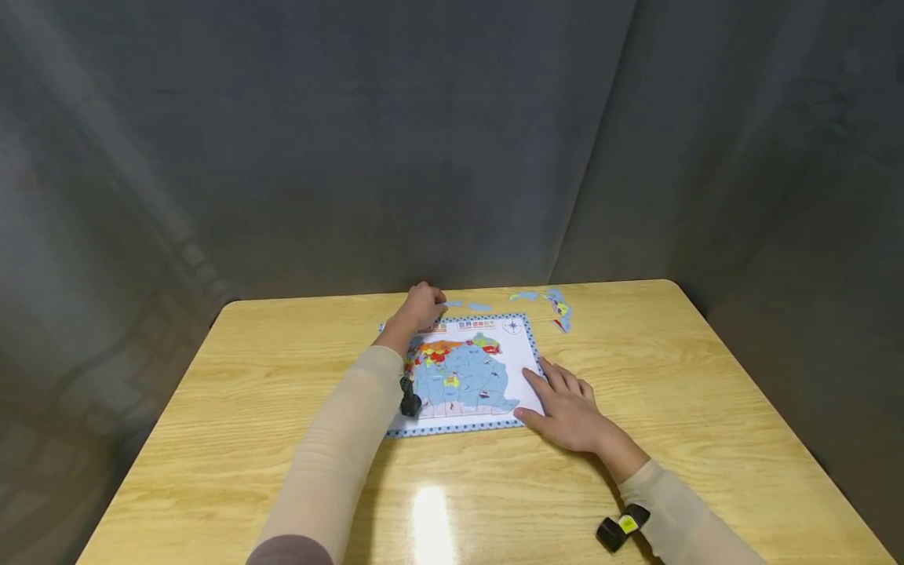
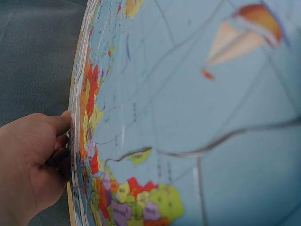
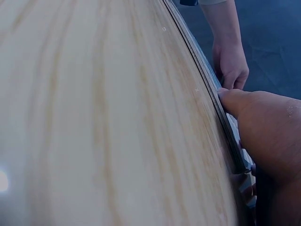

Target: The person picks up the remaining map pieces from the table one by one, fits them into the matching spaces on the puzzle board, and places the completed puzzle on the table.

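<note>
Lying flat on a pale wooden table, a world map jigsaw puzzle board sits between a person's two bare hands. Its white margin has a dotted blue border, with title lettering and a compass rose along the far side. The assembled map is mostly light blue ocean, with patches of red, orange, yellow and green land. The left hand reaches across to the board's far edge, toward its left end, fingers bent downward; the fingertips are partly hidden, so I cannot tell whether they pinch anything. The right hand lies at the near right corner, palm down and fingers spread apart, with the thumb and index fingertip on the white margin. Beyond the far edge lie loose puzzle pieces: small blue ones near the left hand, and a more colourful cluster farther right. Beige sleeves cover both forearms, and each wrist carries a small black camera. A dark grey curtain hangs behind the table.
</note>
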A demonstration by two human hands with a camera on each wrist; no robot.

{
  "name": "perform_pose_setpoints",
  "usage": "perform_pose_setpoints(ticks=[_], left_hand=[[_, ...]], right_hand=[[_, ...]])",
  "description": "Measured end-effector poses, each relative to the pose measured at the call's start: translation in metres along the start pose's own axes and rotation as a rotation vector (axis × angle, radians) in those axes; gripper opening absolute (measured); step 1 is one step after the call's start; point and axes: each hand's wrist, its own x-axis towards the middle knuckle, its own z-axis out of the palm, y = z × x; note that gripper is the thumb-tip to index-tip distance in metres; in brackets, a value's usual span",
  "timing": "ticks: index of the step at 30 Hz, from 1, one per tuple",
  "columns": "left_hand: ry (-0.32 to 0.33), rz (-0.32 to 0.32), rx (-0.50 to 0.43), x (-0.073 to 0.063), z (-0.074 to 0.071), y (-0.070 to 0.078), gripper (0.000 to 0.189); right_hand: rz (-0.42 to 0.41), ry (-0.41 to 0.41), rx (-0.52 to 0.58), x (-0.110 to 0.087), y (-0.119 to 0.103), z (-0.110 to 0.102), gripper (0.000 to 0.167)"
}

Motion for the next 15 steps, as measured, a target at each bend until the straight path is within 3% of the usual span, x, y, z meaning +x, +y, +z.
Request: perform_pose_setpoints(ticks=[6, 15], left_hand=[[-0.006, -0.008, 0.007, 0.0001, -0.0013, 0.0007, 0.016], [-0.012, 0.013, -0.036, -0.0020, -0.0051, -0.0032, 0.014]], right_hand=[[0.004, -0.002, -0.012, 0.0010, 0.0006, -0.0014, 0.078], [0.004, -0.010, -0.011, 0.0009, 0.0014, -0.0018, 0.078]])
